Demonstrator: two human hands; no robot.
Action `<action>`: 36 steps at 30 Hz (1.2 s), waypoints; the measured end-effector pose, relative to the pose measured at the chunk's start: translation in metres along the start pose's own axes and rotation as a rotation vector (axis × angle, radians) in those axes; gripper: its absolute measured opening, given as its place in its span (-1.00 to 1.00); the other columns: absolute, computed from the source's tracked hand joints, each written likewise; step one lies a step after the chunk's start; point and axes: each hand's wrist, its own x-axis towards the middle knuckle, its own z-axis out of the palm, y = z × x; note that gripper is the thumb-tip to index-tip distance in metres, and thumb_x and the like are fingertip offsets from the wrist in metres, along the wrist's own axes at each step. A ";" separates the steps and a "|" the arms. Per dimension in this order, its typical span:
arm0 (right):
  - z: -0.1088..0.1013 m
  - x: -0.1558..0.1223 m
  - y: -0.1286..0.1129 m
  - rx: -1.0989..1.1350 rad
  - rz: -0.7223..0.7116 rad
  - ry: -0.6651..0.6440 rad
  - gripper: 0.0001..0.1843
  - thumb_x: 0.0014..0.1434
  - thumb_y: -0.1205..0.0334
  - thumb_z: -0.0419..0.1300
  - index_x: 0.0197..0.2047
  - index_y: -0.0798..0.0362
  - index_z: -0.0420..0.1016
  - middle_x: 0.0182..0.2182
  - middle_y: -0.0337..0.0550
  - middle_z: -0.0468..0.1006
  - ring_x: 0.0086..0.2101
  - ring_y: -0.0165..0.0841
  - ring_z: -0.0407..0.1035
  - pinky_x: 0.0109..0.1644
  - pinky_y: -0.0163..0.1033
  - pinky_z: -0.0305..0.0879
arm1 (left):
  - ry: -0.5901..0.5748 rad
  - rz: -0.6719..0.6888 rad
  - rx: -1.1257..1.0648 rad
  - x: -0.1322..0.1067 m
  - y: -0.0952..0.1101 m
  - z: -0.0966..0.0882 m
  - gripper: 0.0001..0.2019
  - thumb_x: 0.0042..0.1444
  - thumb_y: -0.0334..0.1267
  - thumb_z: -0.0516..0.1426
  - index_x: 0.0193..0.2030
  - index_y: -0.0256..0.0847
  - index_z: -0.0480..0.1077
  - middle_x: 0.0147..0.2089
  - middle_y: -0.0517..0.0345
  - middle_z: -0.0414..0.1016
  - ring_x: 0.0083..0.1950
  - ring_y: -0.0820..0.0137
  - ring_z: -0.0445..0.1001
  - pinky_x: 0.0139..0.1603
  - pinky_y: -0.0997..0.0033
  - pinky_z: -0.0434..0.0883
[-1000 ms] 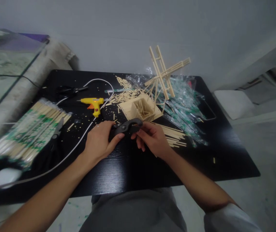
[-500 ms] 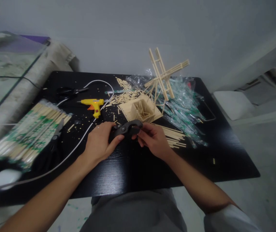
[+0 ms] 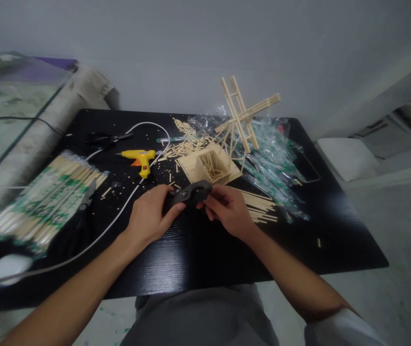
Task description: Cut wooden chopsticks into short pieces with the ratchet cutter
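My left hand (image 3: 150, 210) is closed around a dark hand cutter with a curved jaw (image 3: 190, 193), held just above the front middle of the table. My right hand (image 3: 229, 207) is pinched at the jaw's right side; whatever lies between its fingertips is hidden. Just beyond the cutter, a small wooden box (image 3: 211, 167) with short sticks inside stands on a square wooden board (image 3: 188, 165). Behind it rises a windmill-like frame of glued sticks (image 3: 239, 115). Loose thin sticks (image 3: 259, 204) lie beside my right hand.
A yellow glue gun (image 3: 140, 158) with a white cord (image 3: 119, 211) lies left of the board. Farther left are packaged chopsticks (image 3: 47, 197) and black-handled scissors (image 3: 81, 214). Cut stick pieces (image 3: 187, 144) are heaped behind the board; crumpled green-printed wrappers (image 3: 273, 163) cover the back right.
The whole view has shifted slightly, with the table a little lower in the picture. Both hands and the cutter keep nearly the same pose.
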 end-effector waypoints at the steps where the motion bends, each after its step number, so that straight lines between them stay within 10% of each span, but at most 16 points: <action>1: 0.000 0.000 0.000 0.001 0.009 0.004 -0.63 0.25 -0.08 0.36 -0.31 0.09 0.54 -0.45 -0.20 0.60 -0.64 -0.54 0.26 -0.61 -0.38 0.10 | 0.001 -0.004 0.008 0.000 0.000 0.000 -0.47 0.36 0.18 -0.06 0.01 -0.26 0.42 -0.12 -0.09 0.60 -0.13 0.10 0.57 -0.11 0.13 0.46; 15: 0.001 -0.001 0.006 0.163 0.071 -0.065 -0.65 0.30 0.06 0.31 0.09 0.02 0.51 -0.38 -0.27 0.61 -0.63 -0.51 0.42 -0.71 -0.48 0.19 | 0.038 -0.273 -0.188 0.012 -0.001 -0.007 -0.59 0.40 0.07 -0.06 -0.15 -0.19 0.44 -0.36 0.15 0.55 -0.32 0.27 0.54 -0.20 0.31 0.41; 21: 0.001 -0.002 0.003 0.127 0.038 -0.080 -0.68 0.32 0.06 0.29 0.06 0.02 0.46 -0.38 -0.28 0.61 -0.60 -0.47 0.48 -0.67 -0.46 0.26 | -0.093 -0.285 -0.022 0.011 -0.001 -0.025 -0.44 0.38 0.23 -0.07 0.03 -0.22 0.46 -0.08 -0.05 0.64 -0.05 0.09 0.61 0.02 0.11 0.47; 29: -0.016 -0.028 -0.002 -0.558 -0.126 -0.017 -0.95 0.28 0.29 0.34 -0.17 0.03 0.62 -0.31 -0.16 0.70 -0.32 -0.31 0.57 -0.20 -0.22 0.49 | -0.034 -0.015 0.358 -0.044 -0.011 -0.022 -0.38 0.34 0.26 -0.02 0.08 -0.30 0.49 -0.01 -0.23 0.55 0.04 -0.07 0.52 0.12 -0.11 0.48; 36: -0.060 -0.035 0.033 -1.026 -0.352 0.087 -0.75 0.36 0.43 0.13 -0.10 0.06 0.65 -0.21 0.01 0.59 -0.16 -0.16 0.52 -0.01 0.00 0.51 | -0.004 0.039 0.454 -0.064 -0.015 -0.011 -0.40 0.37 0.18 0.01 0.15 -0.38 0.47 0.05 -0.31 0.50 0.07 -0.09 0.49 0.13 -0.14 0.48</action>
